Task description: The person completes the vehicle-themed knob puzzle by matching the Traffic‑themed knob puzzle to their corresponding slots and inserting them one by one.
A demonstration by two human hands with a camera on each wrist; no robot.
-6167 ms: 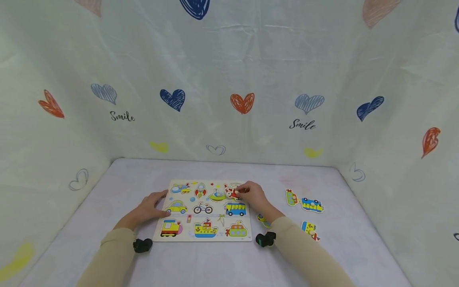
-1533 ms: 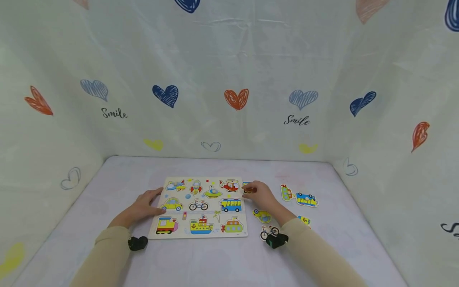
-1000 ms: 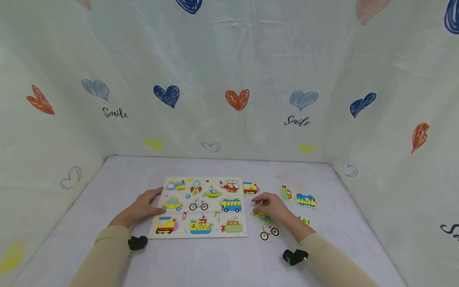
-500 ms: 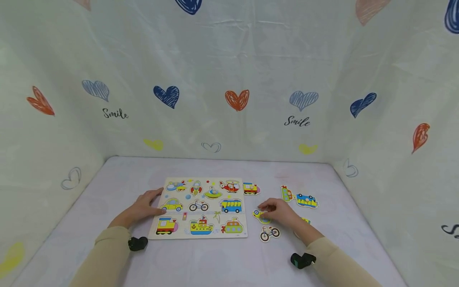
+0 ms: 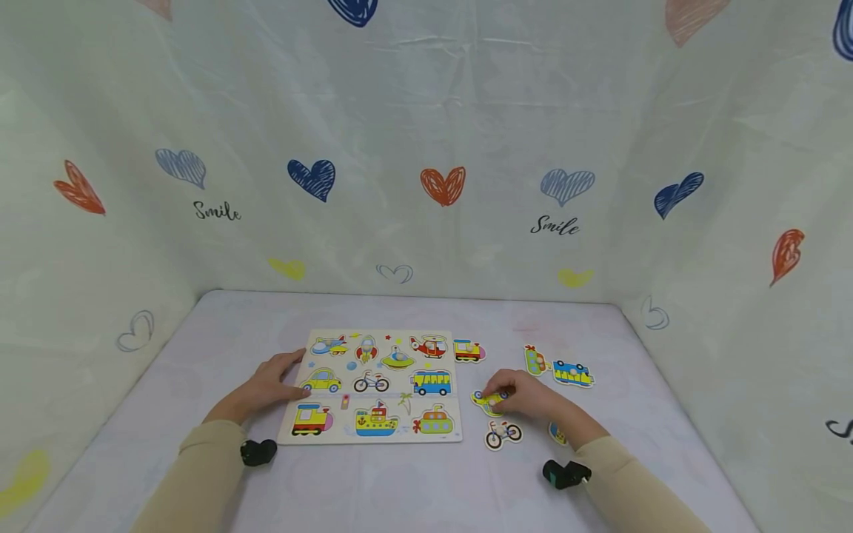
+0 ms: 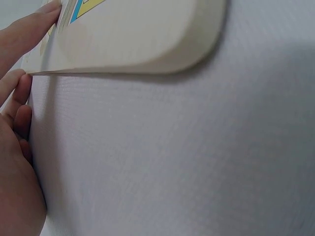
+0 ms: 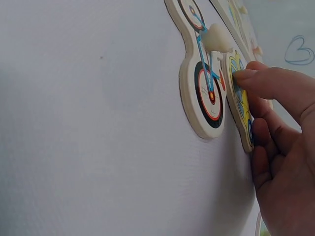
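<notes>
My left hand [image 5: 265, 381] holds the left edge of a vehicle puzzle board [image 5: 393, 400], its thumb on the face and its other fingers along the side. To the right of the board, my right hand [image 5: 528, 394] pinches a yellow car puzzle piece [image 5: 481, 403], which lies flat on the table; the hand covers part of it. In the right wrist view, thumb and fingers meet over the car piece [image 7: 242, 105]. Just in front of it lies a bicycle piece [image 5: 494, 438] with a pale knob [image 7: 217, 38].
A train piece [image 5: 469, 350] lies against the board's upper right edge. Farther right are a submarine piece [image 5: 535, 361] and an upside-down bus piece [image 5: 573, 373]. Another piece [image 5: 557, 434] is partly hidden under the right forearm. A heart-print cloth [image 5: 466, 244] walls the table [image 5: 373, 492].
My right hand was at the helicopter on the board, then at the train piece beside it. It has since moved toward me onto the car piece. The left hand stays at the board.
</notes>
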